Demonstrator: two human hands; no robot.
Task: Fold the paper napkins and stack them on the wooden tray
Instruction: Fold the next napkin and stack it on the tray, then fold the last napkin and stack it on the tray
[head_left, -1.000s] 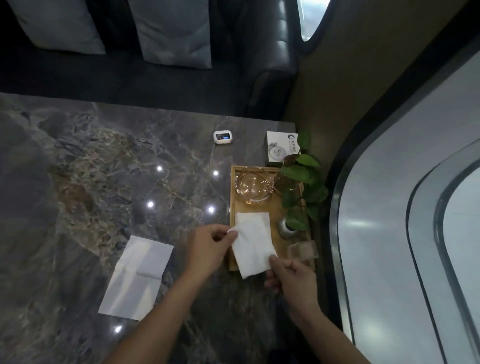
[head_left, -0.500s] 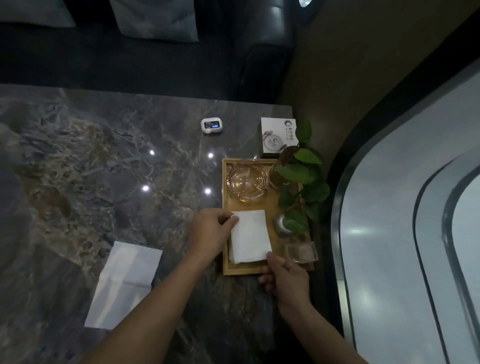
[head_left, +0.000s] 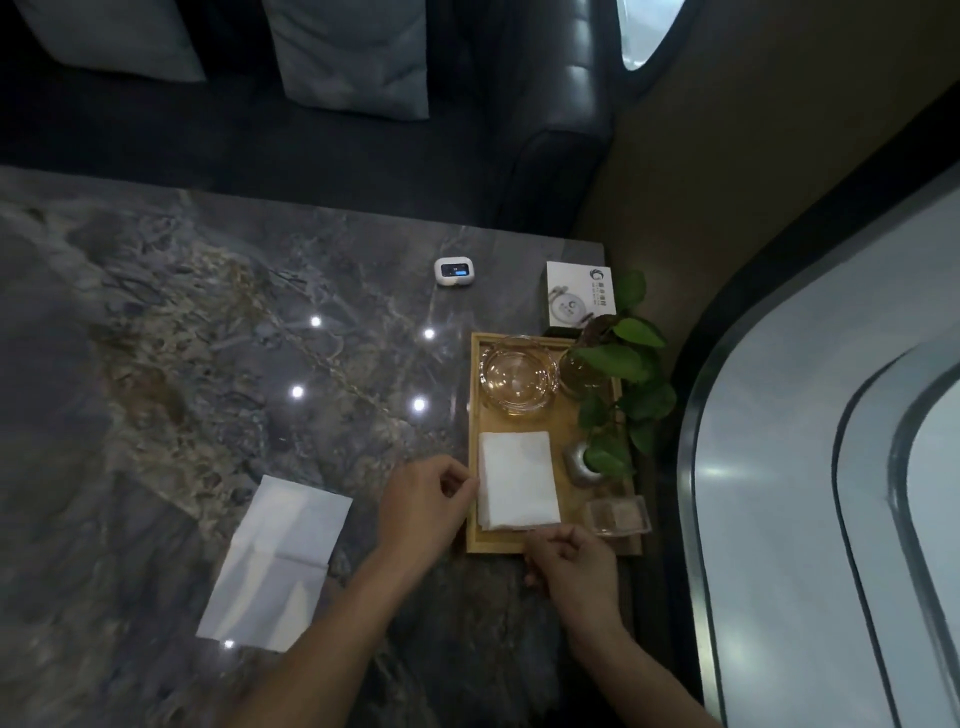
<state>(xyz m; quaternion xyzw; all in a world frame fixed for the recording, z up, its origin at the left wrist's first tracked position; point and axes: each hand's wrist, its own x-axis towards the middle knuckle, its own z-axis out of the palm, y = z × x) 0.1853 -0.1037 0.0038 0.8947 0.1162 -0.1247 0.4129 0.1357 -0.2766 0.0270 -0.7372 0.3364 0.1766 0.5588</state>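
Folded napkin (head_left: 519, 480) flat on the wooden tray (head_left: 475, 395), squared to its near corner, likely to leave room for more on top. Left hand (head_left: 423, 512) just beside its left edge, fingertips (head_left: 470, 483) curled together, touching or barely clear, cannot tell. Right hand (head_left: 571, 564) at the near edge, fingers loosely bent, pinching nothing visible. Unfolded napkin (head_left: 278, 561) well left of both hands on the table (head_left: 156, 338), probably next.

Glossy veined marble table (head_left: 208, 364), matt wooden tray (head_left: 566, 415) — soft paper napkins (head_left: 519, 480), clear glass ashtray (head_left: 517, 375)
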